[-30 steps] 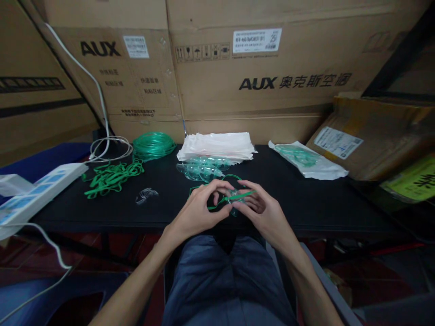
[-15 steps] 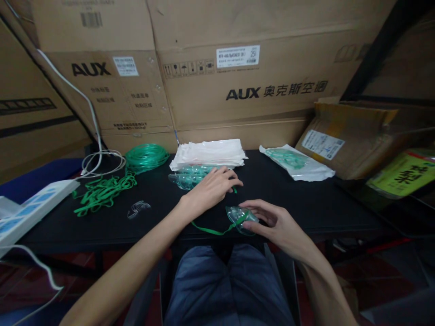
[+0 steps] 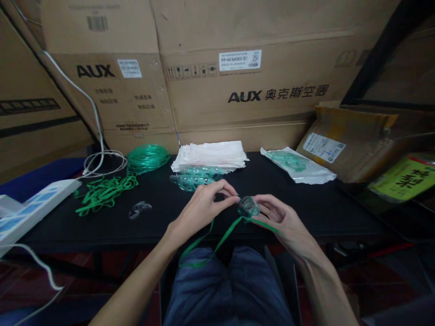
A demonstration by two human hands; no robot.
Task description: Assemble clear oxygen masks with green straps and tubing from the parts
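My right hand (image 3: 277,215) is closed around a small clear oxygen mask (image 3: 248,207), held just above the front of the black table. A green elastic strap (image 3: 228,235) runs from the mask, loops down over my lap and rises behind my left hand (image 3: 214,199). That hand pinches the strap's end between thumb and forefinger, close to the mask's left side. The pinched tip is mostly hidden by the fingers. Beyond my left hand lie several more clear green-tinted masks (image 3: 193,178), in front of a stack of white packets (image 3: 210,155).
To the left are a tangle of green straps (image 3: 107,192), a coil of green tubing (image 3: 148,157), small clear plastic pieces (image 3: 139,209) and a white power strip (image 3: 41,203). A packed mask pouch (image 3: 299,165) lies right, beside a cardboard box (image 3: 335,140). Large cartons (image 3: 272,113) wall the back.
My left hand has come back from the pile of masks towards the held mask, bringing the strap end along. The mask has been turned and raised slightly in my right hand.
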